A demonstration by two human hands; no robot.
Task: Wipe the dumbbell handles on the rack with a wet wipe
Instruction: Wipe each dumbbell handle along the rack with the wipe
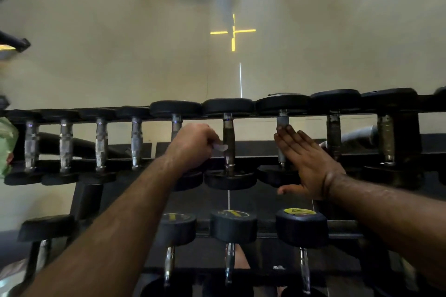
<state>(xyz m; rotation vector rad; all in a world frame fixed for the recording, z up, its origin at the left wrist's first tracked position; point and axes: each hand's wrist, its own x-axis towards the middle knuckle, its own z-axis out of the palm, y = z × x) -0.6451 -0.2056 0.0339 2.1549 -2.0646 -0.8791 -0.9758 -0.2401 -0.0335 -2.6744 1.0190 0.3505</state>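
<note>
With the left hand [193, 144] pinching the wet wipe [220, 147] just left of the middle dumbbell handle [228, 142] and the right hand [306, 161] flat-fingered right of it, that thin pinch could drop the wipe.

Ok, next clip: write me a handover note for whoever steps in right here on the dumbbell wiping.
Left hand: curled over the fifth handle from the left on the top row, pinching a small white wipe at its fingertips, beside the sixth handle.
Right hand: open, fingers straight, lying flat over the seventh handle; it holds nothing.
Rack: top row full of dumbbells, handles running away from the camera; a lower row sits nearer.
Done: cannot tell from this view which handles are already wiped.
Left: at least the handles to the right on the top row, likely the lower row too.
</note>
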